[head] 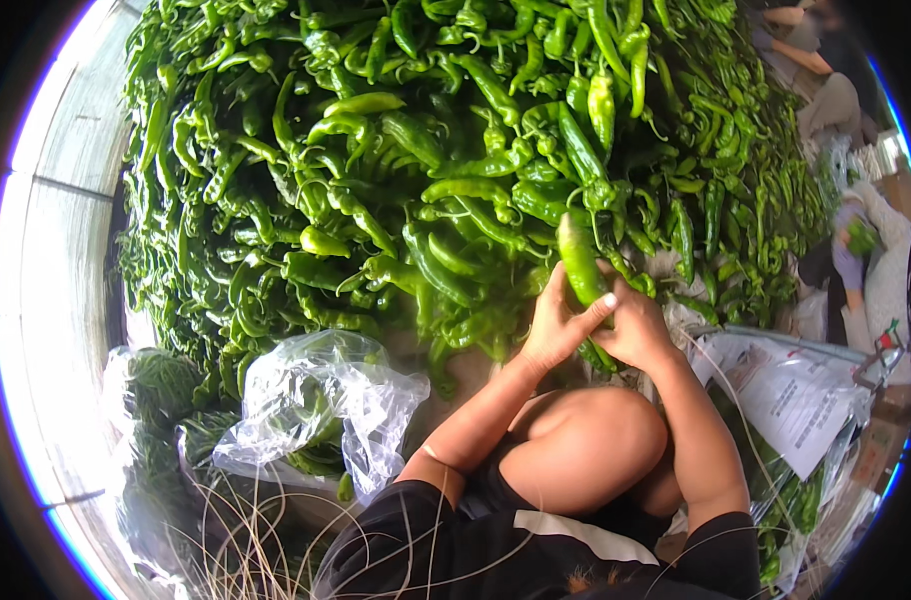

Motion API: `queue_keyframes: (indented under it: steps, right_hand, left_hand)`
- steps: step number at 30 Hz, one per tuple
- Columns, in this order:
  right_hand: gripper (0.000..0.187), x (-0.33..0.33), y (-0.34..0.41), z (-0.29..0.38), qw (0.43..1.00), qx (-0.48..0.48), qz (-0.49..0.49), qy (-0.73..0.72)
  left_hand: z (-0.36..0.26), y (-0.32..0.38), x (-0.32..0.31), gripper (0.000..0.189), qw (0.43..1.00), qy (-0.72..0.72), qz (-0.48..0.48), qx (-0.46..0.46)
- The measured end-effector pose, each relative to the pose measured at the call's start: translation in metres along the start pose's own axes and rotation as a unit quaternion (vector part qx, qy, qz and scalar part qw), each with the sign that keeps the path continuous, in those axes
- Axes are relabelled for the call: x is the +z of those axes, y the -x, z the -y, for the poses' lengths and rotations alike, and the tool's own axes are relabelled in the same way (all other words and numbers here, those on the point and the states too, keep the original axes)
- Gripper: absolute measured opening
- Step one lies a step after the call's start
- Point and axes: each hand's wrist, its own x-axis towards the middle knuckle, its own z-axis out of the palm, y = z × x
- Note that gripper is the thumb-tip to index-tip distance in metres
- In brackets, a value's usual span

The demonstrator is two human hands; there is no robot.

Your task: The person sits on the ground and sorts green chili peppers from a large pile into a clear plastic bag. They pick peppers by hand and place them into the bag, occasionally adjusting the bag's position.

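A thick, pale-tipped green pepper (pixel 580 259) points up between my hands, just in front of my bent knee. My left hand (pixel 554 330) grips it from the left, with the thumb laid across its lower part. On the other side, my right hand (pixel 641 326) has its fingers against the same pepper; its lower end is hidden by the hands. Beyond them rises a large heap of long green peppers (pixel 455 187). Several more peppers (pixel 596 356) lie just below my hands.
Left of me, a clear plastic bag (pixel 313 397) holds peppers, beside filled bags (pixel 159 420). On the right stand a metal frame (pixel 789 339), a printed sheet (pixel 793 405) and bagged peppers (pixel 804 502). Other people's gloved hands (pixel 848 259) are at far right.
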Motion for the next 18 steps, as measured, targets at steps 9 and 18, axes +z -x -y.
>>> queue_keyframes:
  steps: [9,18]
  right_hand:
    - [0.073,-0.010,0.012,0.006,0.999,0.025,-0.001,-0.021]
    - [0.068,-0.024,0.043,0.024,0.991,0.130,-0.006,0.023]
  left_hand:
    - [-0.033,-0.046,-0.009,0.045,0.992,-0.039,-0.043,0.112]
    - [-0.045,-0.063,0.029,0.048,0.923,0.383,0.006,-0.047]
